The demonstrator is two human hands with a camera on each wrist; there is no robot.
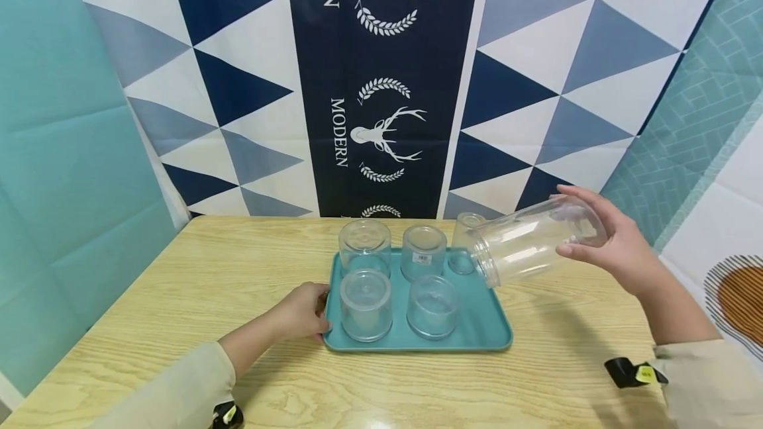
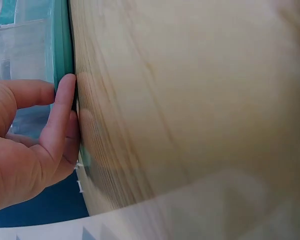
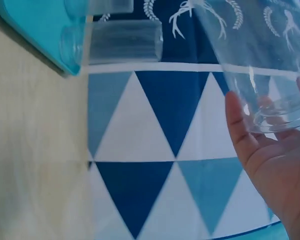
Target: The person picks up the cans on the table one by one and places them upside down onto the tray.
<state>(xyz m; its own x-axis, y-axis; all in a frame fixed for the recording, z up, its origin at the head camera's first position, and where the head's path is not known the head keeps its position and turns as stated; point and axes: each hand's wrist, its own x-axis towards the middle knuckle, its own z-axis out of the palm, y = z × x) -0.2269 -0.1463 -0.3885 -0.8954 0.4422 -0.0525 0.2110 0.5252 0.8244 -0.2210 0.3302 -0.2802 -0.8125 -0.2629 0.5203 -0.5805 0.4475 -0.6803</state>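
My right hand (image 1: 620,250) grips a tall clear jar (image 1: 530,240) around its base. The jar is tilted nearly on its side above the tray's right end, its threaded mouth pointing left and down. On the left, my left hand (image 1: 301,310) holds the left rim of a teal tray (image 1: 479,326); the left wrist view shows its fingers (image 2: 62,105) at that rim. Several clear jars stand on the tray: a front left jar (image 1: 366,310), a low front right one, a back left jar (image 1: 365,243), a labelled jar (image 1: 424,250) and a slim jar (image 1: 469,222), partly hidden.
The tray lies on a wooden table (image 1: 238,257). A patterned cloth (image 1: 518,78) hangs behind the table's back edge, close behind the back jars. A round brown striped mat (image 1: 742,296) shows at the far right.
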